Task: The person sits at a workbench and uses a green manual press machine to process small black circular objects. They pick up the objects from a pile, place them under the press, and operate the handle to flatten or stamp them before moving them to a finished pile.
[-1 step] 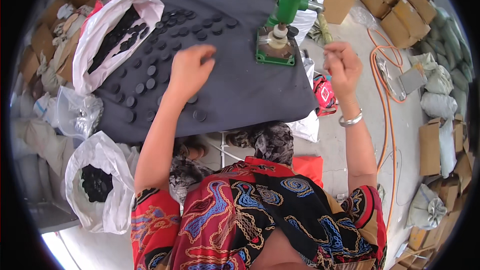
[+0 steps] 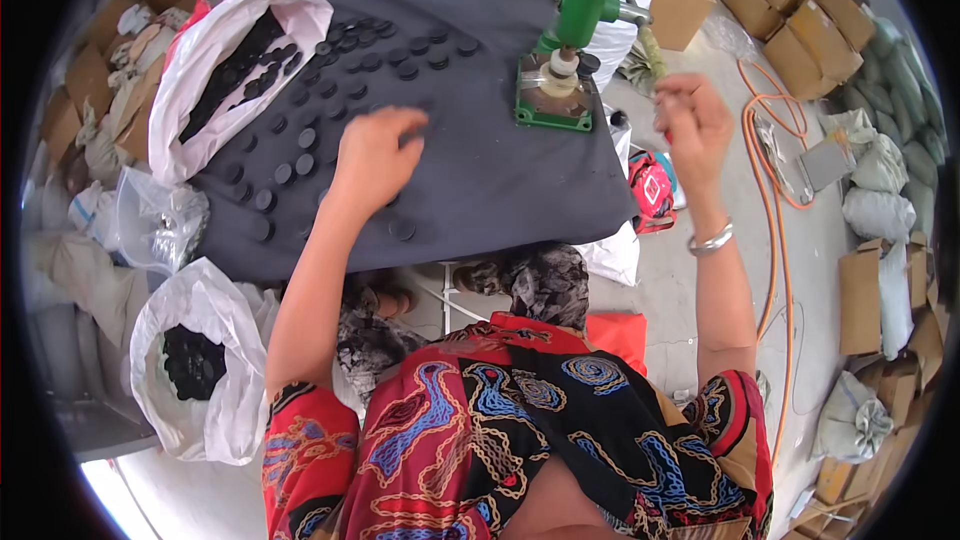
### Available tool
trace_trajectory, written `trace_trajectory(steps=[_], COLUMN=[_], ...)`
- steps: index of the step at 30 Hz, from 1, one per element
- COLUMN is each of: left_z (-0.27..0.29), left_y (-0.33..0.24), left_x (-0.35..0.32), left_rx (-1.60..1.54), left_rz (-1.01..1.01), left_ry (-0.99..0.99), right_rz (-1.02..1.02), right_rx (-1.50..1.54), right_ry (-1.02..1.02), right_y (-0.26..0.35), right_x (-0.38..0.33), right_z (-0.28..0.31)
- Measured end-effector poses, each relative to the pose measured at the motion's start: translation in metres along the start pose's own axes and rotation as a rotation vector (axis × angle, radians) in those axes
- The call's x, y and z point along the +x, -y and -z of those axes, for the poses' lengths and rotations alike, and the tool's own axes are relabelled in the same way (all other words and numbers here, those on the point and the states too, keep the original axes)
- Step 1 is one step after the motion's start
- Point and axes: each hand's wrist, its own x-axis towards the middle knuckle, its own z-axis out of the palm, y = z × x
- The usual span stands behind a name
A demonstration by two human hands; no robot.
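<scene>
My left hand (image 2: 378,162) hovers over the dark cloth-covered table (image 2: 480,195). Its fingers are bent and the thumb stands apart from them, with nothing visible between. Many small round black caps (image 2: 283,174) lie scattered to its left and beyond it. On the table's right side stands a green hand press (image 2: 553,92), a pale round die on its base. My right hand (image 2: 697,125), a silver bangle on its wrist, is raised beside the table. Its fingers curl closed at the end of the press's wrapped, yellowish-green lever (image 2: 655,52); the exact grip is partly hidden.
A white sack of black caps (image 2: 300,12) lies open on the table's left. Another white sack (image 2: 160,325) with black pieces stands lower left, near a clear plastic bag (image 2: 150,220). Orange hose (image 2: 765,190) runs along the floor at right, by cardboard boxes (image 2: 815,35) and stacked sacks.
My left hand has shifted slightly toward me, its thumb a little farther from the fingers. My right hand has moved slightly up and to the right.
</scene>
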Motion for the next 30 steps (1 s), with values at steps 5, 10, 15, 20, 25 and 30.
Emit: trace_trajectory(steps=[5,10,15,20,25,30], left_z=[0.0,-0.034,-0.071,-0.095,-0.103,-0.139], left_y=[-0.017,-0.002,0.0,0.005,-0.024,-0.037], left_x=[-0.07,-0.085,-0.044,-0.014,0.037,0.109], left_rx=[0.307,0.277,0.07,-0.03,-0.204,-0.309], left_rz=[-0.015,-0.026,-0.1,-0.066,0.004,0.003], left_ry=[0.304,0.225,0.015,-0.011,-0.082,-0.155], right_rz=[-0.04,-0.126,-0.12,-0.137,-0.145,-0.162], right_rx=[0.141,0.259,0.273,0.29,0.24,0.258], right_ry=[0.034,0.042,0.038,0.062,0.077,0.064], right_y=[0.013,0.026,0.027,0.029,0.031,0.031], right_x=[0.05,0.074,0.093,0.107,0.109,0.114], right_z=[0.017,0.02,0.024,0.027,0.03,0.028])
